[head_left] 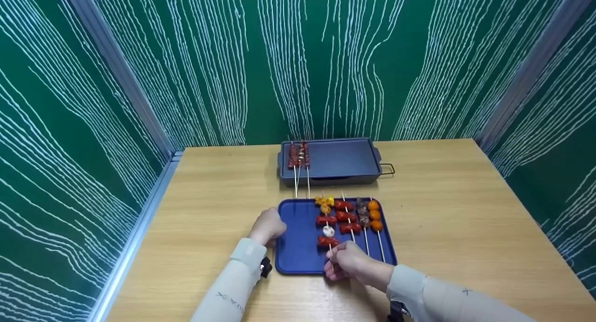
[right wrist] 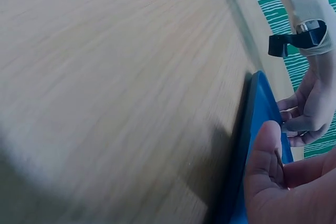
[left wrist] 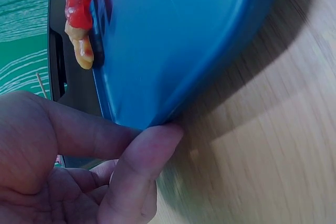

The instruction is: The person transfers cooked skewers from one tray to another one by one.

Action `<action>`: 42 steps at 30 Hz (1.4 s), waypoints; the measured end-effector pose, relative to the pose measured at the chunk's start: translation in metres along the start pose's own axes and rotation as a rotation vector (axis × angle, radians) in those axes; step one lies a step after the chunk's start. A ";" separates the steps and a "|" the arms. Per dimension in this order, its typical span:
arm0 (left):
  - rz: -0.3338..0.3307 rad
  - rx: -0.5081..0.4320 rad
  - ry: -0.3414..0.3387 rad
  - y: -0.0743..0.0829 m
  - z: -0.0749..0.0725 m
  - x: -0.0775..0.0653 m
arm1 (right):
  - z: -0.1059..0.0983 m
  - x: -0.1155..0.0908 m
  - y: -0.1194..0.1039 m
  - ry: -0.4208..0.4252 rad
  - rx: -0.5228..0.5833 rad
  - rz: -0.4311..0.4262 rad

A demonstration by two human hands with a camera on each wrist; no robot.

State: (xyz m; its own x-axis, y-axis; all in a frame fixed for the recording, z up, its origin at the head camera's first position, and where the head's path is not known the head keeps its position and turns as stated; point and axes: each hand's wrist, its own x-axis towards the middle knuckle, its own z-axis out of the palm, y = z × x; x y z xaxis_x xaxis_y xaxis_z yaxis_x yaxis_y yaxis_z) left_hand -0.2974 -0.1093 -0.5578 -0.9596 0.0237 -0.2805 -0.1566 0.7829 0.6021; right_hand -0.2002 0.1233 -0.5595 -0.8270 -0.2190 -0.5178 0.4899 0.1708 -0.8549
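Note:
My left hand (head_left: pixel 269 226) pinches the left rim of a blue tray (head_left: pixel 298 250) between thumb and forefinger, as the left wrist view shows. The thumb and fingers of my right hand (head_left: pixel 351 261) pinch the bare stick end of a mixed skewer (head_left: pixel 327 220) over the tray's near edge. Yellow, red and white pieces are threaded on that skewer; its tip points to the far edge. To its right on the tray lie a red sausage skewer (head_left: pixel 346 215), a dark meat skewer (head_left: pixel 363 213) and an orange ball skewer (head_left: pixel 374 215).
Behind the tray stands a dark rectangular grill pan (head_left: pixel 344 156) with a wire handle (head_left: pixel 388 168) on its right. Several red meat skewers (head_left: pixel 298 156) lie at its left, their sticks overhanging the front. Green walls with white lines enclose the wooden table (head_left: pixel 209 187).

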 end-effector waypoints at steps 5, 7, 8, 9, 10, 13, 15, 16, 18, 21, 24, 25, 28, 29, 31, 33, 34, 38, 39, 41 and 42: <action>-0.006 -0.007 0.003 0.000 0.000 0.000 | 0.000 0.001 0.001 0.027 -0.061 -0.001; -0.007 -0.011 0.001 0.000 0.000 0.000 | 0.000 0.001 0.001 0.050 -0.119 -0.019; -0.007 -0.007 0.000 0.000 0.000 0.000 | 0.001 0.001 0.001 0.066 -0.158 -0.032; -0.004 -0.004 0.000 0.000 0.000 0.000 | 0.001 0.000 0.001 0.083 -0.201 -0.047; -0.005 -0.001 -0.002 0.000 0.000 0.001 | 0.002 0.000 0.000 0.100 -0.246 -0.061; -0.011 0.015 -0.004 -0.001 0.001 0.002 | 0.004 -0.001 -0.001 0.152 -0.382 -0.098; -0.016 0.022 -0.004 -0.001 0.001 0.002 | 0.004 -0.001 -0.002 0.179 -0.439 -0.108; -0.018 0.023 -0.005 -0.001 0.001 0.002 | 0.005 0.000 -0.002 0.189 -0.460 -0.110; -0.011 0.026 -0.002 -0.001 0.001 0.002 | 0.005 0.002 -0.002 0.205 -0.491 -0.116; -0.002 0.024 0.001 -0.001 0.001 0.002 | 0.004 0.004 -0.001 0.211 -0.529 -0.139; 0.008 0.020 0.001 -0.001 0.001 0.001 | 0.002 0.007 0.001 0.207 -0.574 -0.179; 0.008 0.016 0.002 -0.001 0.000 0.001 | 0.001 0.007 0.002 0.206 -0.589 -0.192; 0.012 0.008 0.002 -0.001 0.000 0.000 | -0.001 0.009 0.004 0.199 -0.621 -0.214; 0.009 0.004 0.003 -0.001 0.000 0.000 | -0.002 0.009 0.003 0.197 -0.631 -0.219; 0.006 0.003 0.004 -0.001 0.000 0.000 | -0.003 0.009 0.003 0.190 -0.646 -0.227; 0.003 0.008 0.005 0.000 0.000 0.001 | -0.005 0.010 0.002 0.183 -0.660 -0.236; 0.004 0.014 0.006 0.000 0.001 0.001 | -0.005 0.010 0.002 0.181 -0.667 -0.240; 0.017 0.022 0.003 0.000 0.000 0.003 | -0.008 0.009 -0.001 0.171 -0.693 -0.252; 0.026 0.017 -0.002 0.000 0.000 0.003 | -0.009 0.009 -0.002 0.169 -0.704 -0.257; 0.036 0.012 -0.019 -0.001 -0.001 0.006 | -0.012 0.008 -0.006 0.156 -0.708 -0.256; 0.040 0.007 -0.025 -0.002 -0.001 0.007 | -0.013 0.008 -0.008 0.150 -0.705 -0.254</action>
State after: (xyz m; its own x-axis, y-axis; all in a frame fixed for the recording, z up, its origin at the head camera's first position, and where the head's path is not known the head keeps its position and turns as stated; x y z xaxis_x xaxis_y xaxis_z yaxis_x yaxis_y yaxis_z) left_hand -0.3046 -0.1114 -0.5599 -0.9590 0.0704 -0.2747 -0.1165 0.7854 0.6080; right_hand -0.2142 0.1327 -0.5567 -0.9441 -0.2094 -0.2546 0.0291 0.7164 -0.6970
